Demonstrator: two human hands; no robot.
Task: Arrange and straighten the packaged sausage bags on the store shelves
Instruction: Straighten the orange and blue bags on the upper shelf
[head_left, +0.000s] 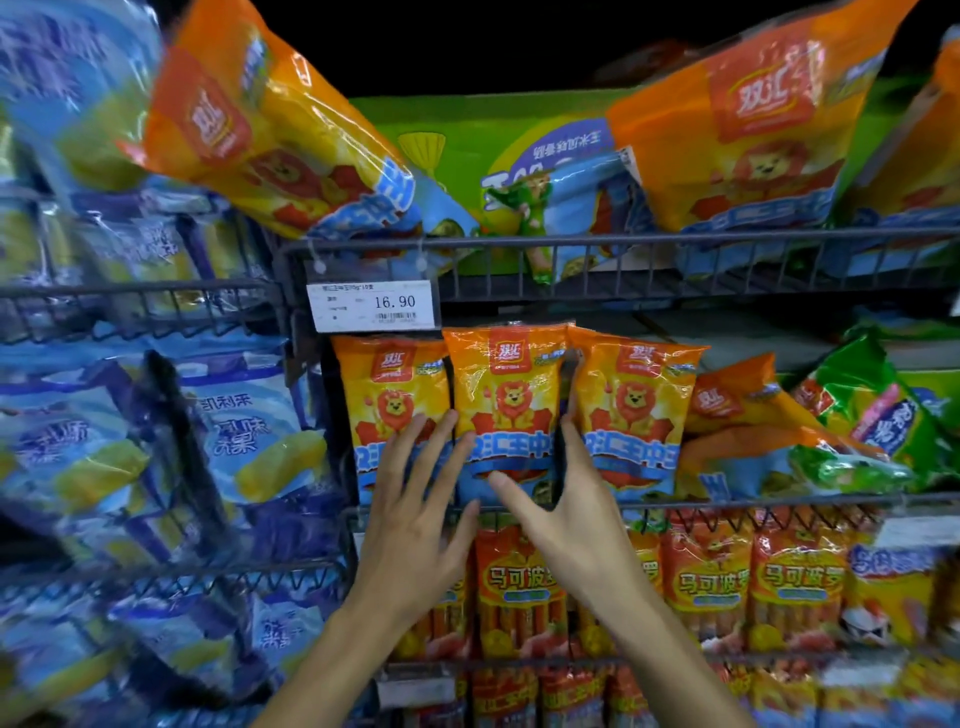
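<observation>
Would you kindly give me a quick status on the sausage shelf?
Both hands open: left hand and right hand flank the middle orange bag, upright. Fallen orange bag to its right, unstraightened.

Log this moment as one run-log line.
left hand: open, on left bag | right hand: open, flanking middle bag | bags upright
</observation>
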